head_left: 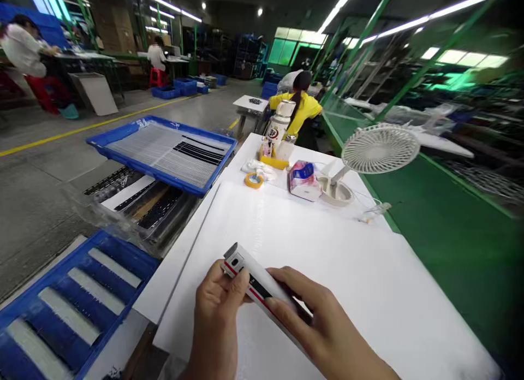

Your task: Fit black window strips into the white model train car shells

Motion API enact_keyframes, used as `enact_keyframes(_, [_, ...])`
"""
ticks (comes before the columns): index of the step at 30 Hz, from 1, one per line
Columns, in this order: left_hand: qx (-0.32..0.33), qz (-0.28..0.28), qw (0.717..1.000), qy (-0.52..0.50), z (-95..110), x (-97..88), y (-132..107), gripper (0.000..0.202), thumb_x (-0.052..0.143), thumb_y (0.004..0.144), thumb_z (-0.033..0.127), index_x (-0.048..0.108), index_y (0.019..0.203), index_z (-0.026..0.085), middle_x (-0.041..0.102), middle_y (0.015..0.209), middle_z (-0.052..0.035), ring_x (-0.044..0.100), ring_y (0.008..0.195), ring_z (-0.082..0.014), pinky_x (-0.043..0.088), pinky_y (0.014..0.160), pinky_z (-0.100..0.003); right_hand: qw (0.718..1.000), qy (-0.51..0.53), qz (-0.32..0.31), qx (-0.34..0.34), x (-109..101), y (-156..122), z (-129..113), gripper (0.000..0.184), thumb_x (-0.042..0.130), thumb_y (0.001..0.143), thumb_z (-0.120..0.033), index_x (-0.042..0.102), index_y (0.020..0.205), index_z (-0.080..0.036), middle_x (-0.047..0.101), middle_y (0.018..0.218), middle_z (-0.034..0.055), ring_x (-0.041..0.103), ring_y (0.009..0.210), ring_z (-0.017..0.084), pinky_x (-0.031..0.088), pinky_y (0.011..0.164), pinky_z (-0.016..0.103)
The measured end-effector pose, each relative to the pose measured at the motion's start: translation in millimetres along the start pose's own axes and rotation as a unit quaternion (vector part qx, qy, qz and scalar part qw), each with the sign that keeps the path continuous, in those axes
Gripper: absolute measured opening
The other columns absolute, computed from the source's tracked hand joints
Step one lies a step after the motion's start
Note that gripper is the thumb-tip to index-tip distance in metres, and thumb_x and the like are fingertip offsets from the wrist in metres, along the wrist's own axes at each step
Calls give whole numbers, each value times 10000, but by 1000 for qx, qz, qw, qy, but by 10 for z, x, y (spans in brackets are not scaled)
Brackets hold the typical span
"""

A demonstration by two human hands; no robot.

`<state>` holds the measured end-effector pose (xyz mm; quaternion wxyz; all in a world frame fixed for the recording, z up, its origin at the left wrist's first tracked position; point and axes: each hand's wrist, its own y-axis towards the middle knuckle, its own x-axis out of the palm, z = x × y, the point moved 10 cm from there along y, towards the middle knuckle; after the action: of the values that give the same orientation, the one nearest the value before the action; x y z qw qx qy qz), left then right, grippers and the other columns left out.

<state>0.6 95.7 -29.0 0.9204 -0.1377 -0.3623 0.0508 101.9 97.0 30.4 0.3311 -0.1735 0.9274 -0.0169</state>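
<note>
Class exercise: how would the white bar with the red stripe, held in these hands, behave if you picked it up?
The white bar looks stiff: it runs straight between the left hand and right hand. Its flat sides suggest it probably would not roll on the white sheet. The metal-looking end may weigh slightly more, though that is hard to judge.

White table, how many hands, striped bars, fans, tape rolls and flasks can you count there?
Hands: 2 (left hand, right hand)
White striped bar: 1
Desk fan: 1
Yellow tape roll: 1
White flask: 1
Total: 6
</note>
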Motion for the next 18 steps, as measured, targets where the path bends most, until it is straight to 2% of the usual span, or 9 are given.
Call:
enact_keyframes(6, [-25, 9, 1000, 12, -35, -80, 103, 171, 699, 728, 269, 676, 832, 135, 633, 707, -23, 574, 693, -124, 456, 651, -228, 1000, 5, -5, 18, 6, 27, 100, 199, 469, 894, -335, 560, 1017, -208, 606, 911, 17, 539, 796, 158, 418, 702, 268])
enact_keyframes(12, [7, 43, 999, 11, -95, -154, 61, 224, 725, 703, 283, 676, 881, 155, 663, 797, -39, 618, 808, -154, 477, 712, -231, 998, -45, 25, 21, 5, 16, 54, 178, 454, 896, -307, 565, 831, -183, 552, 759, 6, 481, 665, 140, 372, 604, 271])
enact_keyframes(18, [9, 53, 999, 0, -109, -179, 105, 291, 764, 652, 269, 685, 902, 144, 672, 827, -59, 636, 813, -178, 520, 703, -267, 996, -72, 51, 15, -11, 11, 98, 175, 461, 881, -260, 550, 754, -179, 530, 730, 1, 446, 618, 124, 349, 571, 260])
